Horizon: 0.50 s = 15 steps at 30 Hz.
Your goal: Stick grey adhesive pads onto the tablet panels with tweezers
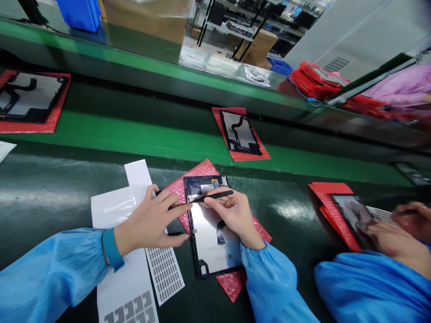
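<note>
My right hand [232, 213] pinches black tweezers [218, 194], their tip pointing left over the top part of a tablet screen panel [205, 242]. The panel has a black frame and a silvery back, and lies slightly tilted on pink bubble wrap [202, 169]. My left hand [155, 217] reaches in from the left with its fingers apart. Its index fingertip is close to the tweezers' tip, and its thumb is by the panel's left edge. Whether that fingertip touches the panel I cannot tell. Under my left forearm lie white sticker sheets [126, 287] and a sheet of small grey rectangles [164, 273].
On the green belt [134, 139] ahead, a panel [240, 132] and another panel [40, 96] rest on pink wrap. At right, a co-worker's hands [400, 237] work over a panel [353, 213]. Red bags [316, 80] and a blue bin [81, 13] stand on the ledge beyond.
</note>
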Available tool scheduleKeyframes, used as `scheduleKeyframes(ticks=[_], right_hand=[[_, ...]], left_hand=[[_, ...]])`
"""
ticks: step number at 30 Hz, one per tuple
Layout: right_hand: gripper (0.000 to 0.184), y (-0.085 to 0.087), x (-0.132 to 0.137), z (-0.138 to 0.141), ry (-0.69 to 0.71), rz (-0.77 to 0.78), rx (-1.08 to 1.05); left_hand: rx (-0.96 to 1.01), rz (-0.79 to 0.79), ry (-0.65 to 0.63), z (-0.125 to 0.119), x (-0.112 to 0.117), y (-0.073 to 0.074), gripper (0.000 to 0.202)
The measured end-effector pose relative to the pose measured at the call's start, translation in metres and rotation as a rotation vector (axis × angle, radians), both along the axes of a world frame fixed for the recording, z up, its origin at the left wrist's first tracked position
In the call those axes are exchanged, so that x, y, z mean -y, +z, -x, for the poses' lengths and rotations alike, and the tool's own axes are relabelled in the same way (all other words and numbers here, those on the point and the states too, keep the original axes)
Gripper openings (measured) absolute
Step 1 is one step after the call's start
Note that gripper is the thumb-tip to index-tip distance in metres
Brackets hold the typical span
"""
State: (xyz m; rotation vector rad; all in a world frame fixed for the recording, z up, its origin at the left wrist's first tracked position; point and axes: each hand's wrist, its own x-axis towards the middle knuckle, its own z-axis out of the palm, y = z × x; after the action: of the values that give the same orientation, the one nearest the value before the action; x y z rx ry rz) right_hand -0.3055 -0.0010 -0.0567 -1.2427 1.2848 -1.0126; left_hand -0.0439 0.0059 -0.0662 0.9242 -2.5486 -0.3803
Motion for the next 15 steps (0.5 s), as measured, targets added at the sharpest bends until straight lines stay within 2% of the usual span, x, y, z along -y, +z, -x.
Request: scheduleKeyframes(ticks=[5,8,12,15], right_hand=[[0.032,-0.002,0.001,-0.002,-0.002,-0.008,0.003],[0.035,0.0,0.004,-0.003,-0.067,0.003,0.005],[0.032,0.015,0.008,0.007,-0.215,0.098,-0.011],[0.025,0.032,0.007,0.028,-0.323,0.197,-0.195]], left_hand=[[-0.028,-0.067,0.03,0.003,0.0,0.002,0.058],[-0.037,-0.083,0.042,0.004,-0.001,0.003,0.057],[-0.055,-0.058,0.031,0.002,-0.002,0.001,0.058],[-0.064,-0.029,0.032,0.001,-0.002,0.0,0.062]])
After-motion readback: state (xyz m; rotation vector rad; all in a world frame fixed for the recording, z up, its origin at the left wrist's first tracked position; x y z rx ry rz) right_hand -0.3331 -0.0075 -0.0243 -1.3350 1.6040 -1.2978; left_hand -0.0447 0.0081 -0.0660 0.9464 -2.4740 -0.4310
